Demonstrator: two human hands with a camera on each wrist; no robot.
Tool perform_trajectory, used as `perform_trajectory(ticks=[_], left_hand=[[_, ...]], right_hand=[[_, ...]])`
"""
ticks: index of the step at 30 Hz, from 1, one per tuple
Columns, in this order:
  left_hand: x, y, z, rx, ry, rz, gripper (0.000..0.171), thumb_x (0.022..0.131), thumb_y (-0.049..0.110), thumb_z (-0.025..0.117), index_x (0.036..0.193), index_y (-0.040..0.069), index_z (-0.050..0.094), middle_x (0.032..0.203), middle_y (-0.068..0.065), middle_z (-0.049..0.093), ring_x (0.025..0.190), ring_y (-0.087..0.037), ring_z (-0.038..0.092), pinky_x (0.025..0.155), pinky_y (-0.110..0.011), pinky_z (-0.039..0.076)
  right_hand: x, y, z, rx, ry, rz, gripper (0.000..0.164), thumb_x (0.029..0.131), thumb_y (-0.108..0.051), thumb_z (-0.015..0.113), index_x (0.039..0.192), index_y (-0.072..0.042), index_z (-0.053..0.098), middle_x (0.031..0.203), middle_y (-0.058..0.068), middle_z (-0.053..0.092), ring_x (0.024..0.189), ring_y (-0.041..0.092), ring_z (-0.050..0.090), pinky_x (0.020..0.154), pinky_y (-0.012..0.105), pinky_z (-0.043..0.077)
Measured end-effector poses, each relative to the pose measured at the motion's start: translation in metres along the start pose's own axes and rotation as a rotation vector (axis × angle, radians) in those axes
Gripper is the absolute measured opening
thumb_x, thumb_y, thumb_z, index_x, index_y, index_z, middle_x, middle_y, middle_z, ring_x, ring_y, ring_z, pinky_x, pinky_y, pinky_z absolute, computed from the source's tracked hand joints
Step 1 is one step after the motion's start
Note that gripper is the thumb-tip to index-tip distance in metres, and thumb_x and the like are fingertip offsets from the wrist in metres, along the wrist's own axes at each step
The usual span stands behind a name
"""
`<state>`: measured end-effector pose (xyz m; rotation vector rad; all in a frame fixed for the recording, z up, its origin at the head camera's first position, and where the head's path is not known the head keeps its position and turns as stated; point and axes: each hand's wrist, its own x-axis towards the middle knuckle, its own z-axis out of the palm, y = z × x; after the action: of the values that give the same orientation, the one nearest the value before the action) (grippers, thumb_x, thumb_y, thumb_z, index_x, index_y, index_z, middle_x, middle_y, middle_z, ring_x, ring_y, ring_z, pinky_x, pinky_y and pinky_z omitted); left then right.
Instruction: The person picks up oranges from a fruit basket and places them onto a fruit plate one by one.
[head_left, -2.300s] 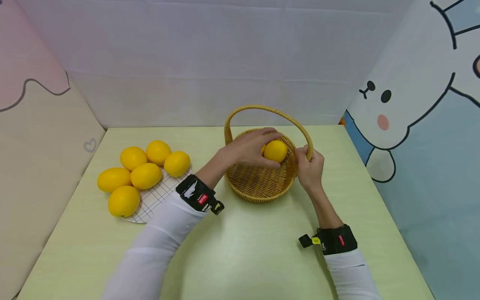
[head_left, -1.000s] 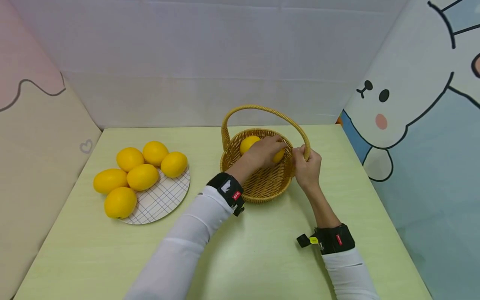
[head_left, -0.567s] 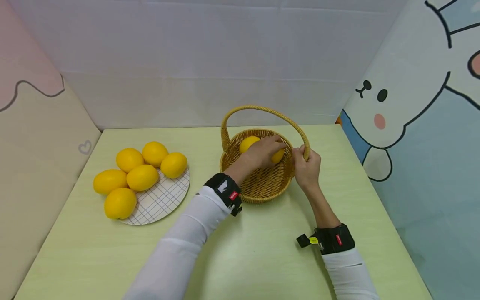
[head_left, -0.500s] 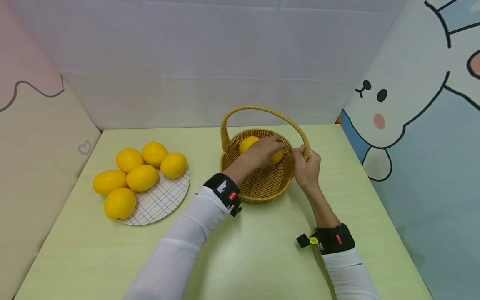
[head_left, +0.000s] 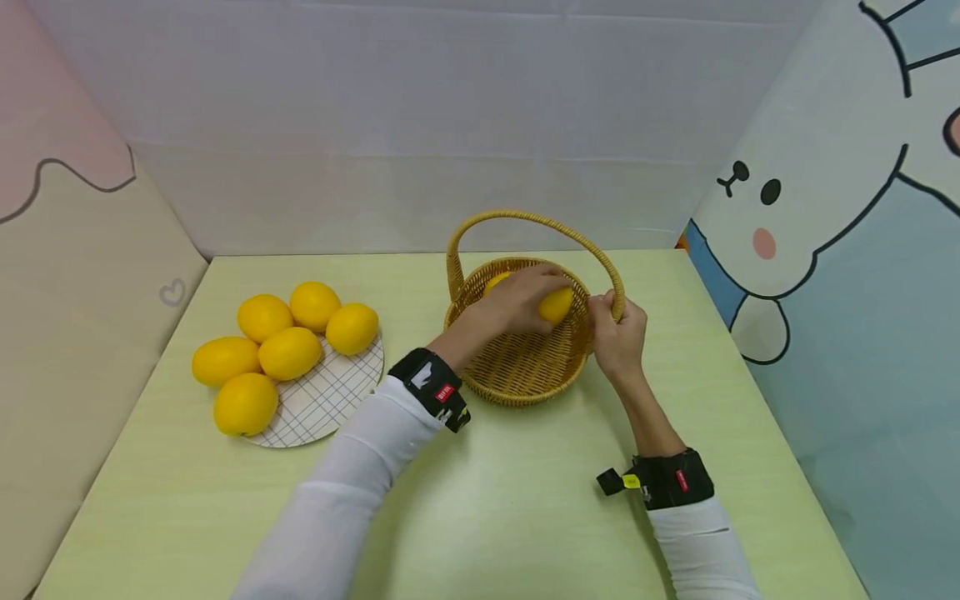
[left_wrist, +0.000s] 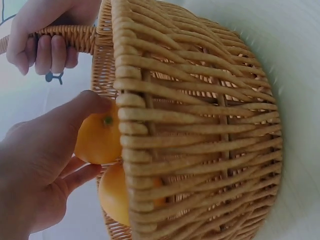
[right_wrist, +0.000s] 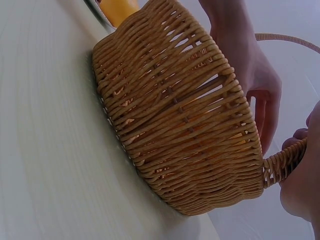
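A wicker basket [head_left: 525,367] with a tall arched handle stands at the middle back of the table. My left hand [head_left: 517,300] reaches into it from the left and grips a yellow lemon [head_left: 555,306] near the right side. In the left wrist view the thumb lies on that lemon [left_wrist: 98,137], which shows partly above the rim. Beside it, lower, sits a second lemon [left_wrist: 114,192], mostly hidden by the hand in the head view. My right hand [head_left: 618,337] grips the right end of the basket handle [head_left: 517,214], fingers curled round it.
Several lemons [head_left: 291,353] lie grouped at the left, on and around a round white plate [head_left: 318,408] with a blue grid pattern. The pale table [head_left: 510,517] meets a white wall [head_left: 420,167] at the back and patterned panels at both sides.
Over the last half second my left hand has moved slightly up and left, and more of the lemon shows at its fingers. The right hand stays on the handle.
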<state>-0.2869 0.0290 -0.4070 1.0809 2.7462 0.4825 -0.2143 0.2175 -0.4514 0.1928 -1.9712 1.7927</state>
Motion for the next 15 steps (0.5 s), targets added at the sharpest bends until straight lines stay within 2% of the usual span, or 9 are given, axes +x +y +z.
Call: perform_trajectory(ticks=[8, 15], left_hand=[[-0.010, 0.000, -0.007, -0.081, 0.064, 0.055, 0.080, 0.096, 0.025, 0.091, 0.167, 0.014, 0.055, 0.171, -0.011, 0.052, 0.153, -0.030, 0.057, 0.126, -0.045, 0.053], [-0.019, 0.003, -0.008, -0.094, 0.098, 0.101, 0.079, 0.096, 0.026, 0.089, 0.166, 0.014, 0.057, 0.170, -0.013, 0.053, 0.150, -0.030, 0.061, 0.122, -0.042, 0.057]], right_hand=[[0.001, 0.000, -0.003, -0.003, 0.005, 0.005, 0.042, 0.110, -0.003, 0.057, 0.070, -0.014, 0.049, 0.060, -0.014, 0.050, 0.053, 0.003, 0.036, 0.047, 0.019, 0.026], [0.001, 0.000, -0.005, -0.008, 0.013, 0.010, 0.042, 0.110, -0.004, 0.059, 0.070, -0.012, 0.049, 0.061, -0.012, 0.050, 0.052, 0.002, 0.036, 0.045, 0.018, 0.025]])
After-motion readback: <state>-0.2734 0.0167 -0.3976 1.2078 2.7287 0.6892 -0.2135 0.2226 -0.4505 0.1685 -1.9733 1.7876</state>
